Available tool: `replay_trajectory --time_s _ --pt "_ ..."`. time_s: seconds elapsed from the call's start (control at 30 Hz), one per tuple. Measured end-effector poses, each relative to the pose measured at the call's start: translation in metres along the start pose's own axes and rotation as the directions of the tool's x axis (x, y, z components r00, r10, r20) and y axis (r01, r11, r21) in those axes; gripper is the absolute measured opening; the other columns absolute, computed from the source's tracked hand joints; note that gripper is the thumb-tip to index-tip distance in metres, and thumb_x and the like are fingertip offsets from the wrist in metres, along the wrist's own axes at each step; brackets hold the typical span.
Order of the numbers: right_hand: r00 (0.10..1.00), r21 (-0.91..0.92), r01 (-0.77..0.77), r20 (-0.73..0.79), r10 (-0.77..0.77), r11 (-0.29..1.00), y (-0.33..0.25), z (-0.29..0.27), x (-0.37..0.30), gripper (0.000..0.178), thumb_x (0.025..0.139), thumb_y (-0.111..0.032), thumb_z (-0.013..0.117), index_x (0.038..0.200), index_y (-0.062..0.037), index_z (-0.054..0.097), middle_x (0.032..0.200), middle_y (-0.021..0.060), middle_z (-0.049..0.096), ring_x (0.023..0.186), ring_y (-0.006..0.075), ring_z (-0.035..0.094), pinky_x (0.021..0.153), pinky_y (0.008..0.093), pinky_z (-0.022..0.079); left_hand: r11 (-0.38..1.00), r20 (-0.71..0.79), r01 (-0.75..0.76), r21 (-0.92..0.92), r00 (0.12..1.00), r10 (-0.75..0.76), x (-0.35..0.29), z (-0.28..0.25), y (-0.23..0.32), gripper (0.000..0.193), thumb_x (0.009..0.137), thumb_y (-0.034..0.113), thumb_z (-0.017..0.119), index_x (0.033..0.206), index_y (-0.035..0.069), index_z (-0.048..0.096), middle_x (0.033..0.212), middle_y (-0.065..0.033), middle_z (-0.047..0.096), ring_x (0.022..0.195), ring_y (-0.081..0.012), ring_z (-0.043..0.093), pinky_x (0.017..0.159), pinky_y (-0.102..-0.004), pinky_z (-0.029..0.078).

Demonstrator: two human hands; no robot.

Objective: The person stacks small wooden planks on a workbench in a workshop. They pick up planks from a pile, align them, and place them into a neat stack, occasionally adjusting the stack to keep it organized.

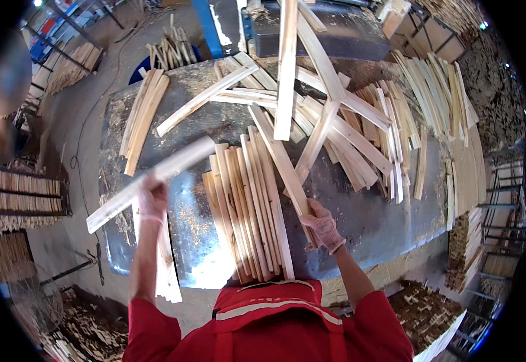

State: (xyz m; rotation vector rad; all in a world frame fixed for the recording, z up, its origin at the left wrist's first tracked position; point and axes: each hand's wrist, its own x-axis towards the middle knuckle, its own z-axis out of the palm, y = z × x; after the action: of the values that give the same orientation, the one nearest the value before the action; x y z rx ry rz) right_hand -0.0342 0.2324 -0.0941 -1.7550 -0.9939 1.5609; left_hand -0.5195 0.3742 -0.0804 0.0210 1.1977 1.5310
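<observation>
My left hand (152, 196), blurred by motion, grips a pale wooden slat (186, 155) that lies at a slant above the table's left side. My gloved right hand (323, 226) is closed around the near end of another slat (280, 158), which reaches away toward the loose pile. Between my hands, a row of slats (248, 205) lies side by side on the dark metal table (193, 214), close to my red apron. Below my left forearm, several pale slats (167, 265) stick out past the table's near edge.
Loose slats (239, 96) cross each other at the table's far side, one slat (285, 72) pointing toward me. More bunches lie at the far left (145, 114) and right (438, 96). A blue tub (136, 75) of slats stands beyond the table, near a blue post (207, 27).
</observation>
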Motion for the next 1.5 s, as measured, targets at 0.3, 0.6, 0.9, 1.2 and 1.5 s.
replay_trajectory --time_s 0.3,0.6,0.9,1.2,1.5 --pt "0.995 0.484 0.048 0.050 -0.082 0.874 -0.013 0.105 -0.026 0.069 0.091 -0.025 0.073 0.146 0.0047 0.043 0.132 0.0138 0.061 0.117 0.0201 0.058 0.099 0.0311 0.047 0.942 0.553 -0.287 0.172 0.820 0.148 0.011 0.101 -0.022 0.032 0.092 0.031 0.072 0.112 0.008 0.063 0.112 -0.0081 0.068 0.105 -0.0192 0.065 0.097 -0.0378 0.053" --pt "0.876 -0.578 0.331 -0.107 -0.471 0.746 0.002 0.082 0.000 0.071 0.088 -0.034 0.070 0.148 -0.0067 0.042 0.139 0.0219 0.053 0.122 0.0369 0.056 0.103 0.0407 0.046 0.889 0.496 0.442 0.120 0.749 -0.439 -0.104 0.086 -0.164 0.043 0.091 0.027 0.068 0.124 0.004 0.054 0.105 -0.0097 0.060 0.093 -0.0239 0.060 0.084 -0.0395 0.056" --pt "0.993 -0.224 0.053 -0.088 -0.074 0.973 0.046 0.045 -0.016 0.082 0.083 -0.005 0.064 0.157 -0.0073 0.027 0.140 0.0167 0.052 0.117 0.0311 0.059 0.094 0.0406 0.053 0.864 0.557 0.475 -0.167 0.768 -0.315 -0.114 0.086 -0.133 0.029 0.088 0.015 0.070 0.111 0.008 0.054 0.096 -0.0083 0.050 0.082 -0.0220 0.051 0.077 -0.0386 0.055" --pt "0.956 0.141 0.282 -0.119 -0.267 0.949 0.028 0.023 -0.066 0.088 0.076 -0.005 0.071 0.155 -0.0023 0.030 0.142 0.0124 0.051 0.118 0.0214 0.055 0.102 0.0320 0.046 0.381 0.676 -0.617 0.689 0.736 -0.031 -0.137 0.000 -0.294 0.034 0.093 0.008 0.059 0.127 0.006 0.058 0.118 -0.0133 0.065 0.103 -0.0207 0.064 0.088 -0.0327 0.054" --pt "0.923 -0.214 0.288 -0.199 -0.330 0.933 0.042 0.045 -0.098 0.082 0.078 -0.007 0.063 0.153 -0.0012 0.032 0.125 0.0229 0.063 0.112 0.0303 0.062 0.094 0.0353 0.050 0.449 0.206 -0.081 0.890 0.950 -0.236 -0.194 0.004 -0.286 0.053 0.084 0.000 0.054 0.136 0.002 0.047 0.113 -0.0108 0.066 0.097 -0.0223 0.063 0.086 -0.0292 0.050"
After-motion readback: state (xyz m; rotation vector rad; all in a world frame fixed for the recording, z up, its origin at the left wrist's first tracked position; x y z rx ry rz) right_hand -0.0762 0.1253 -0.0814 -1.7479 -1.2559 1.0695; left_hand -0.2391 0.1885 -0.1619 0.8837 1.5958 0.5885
